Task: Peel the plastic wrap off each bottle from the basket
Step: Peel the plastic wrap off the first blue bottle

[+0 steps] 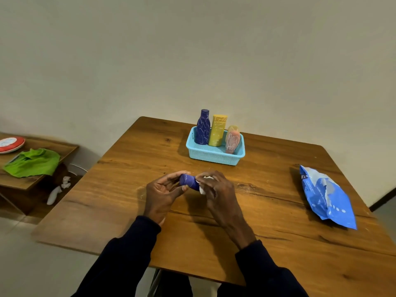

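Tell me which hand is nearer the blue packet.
Right. The right hand pinches white wrap on the purple bottle, on the side toward the blue packet; the left hand holds the bottle's other end, farther from it.

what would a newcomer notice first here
The eye lands on the two hands at centre: the left hand grips a purple bottle lying sideways, and the right hand pinches white plastic wrap at its other end. Behind them a light blue basket holds more wrapped bottles, and a blue packet lies to the right.
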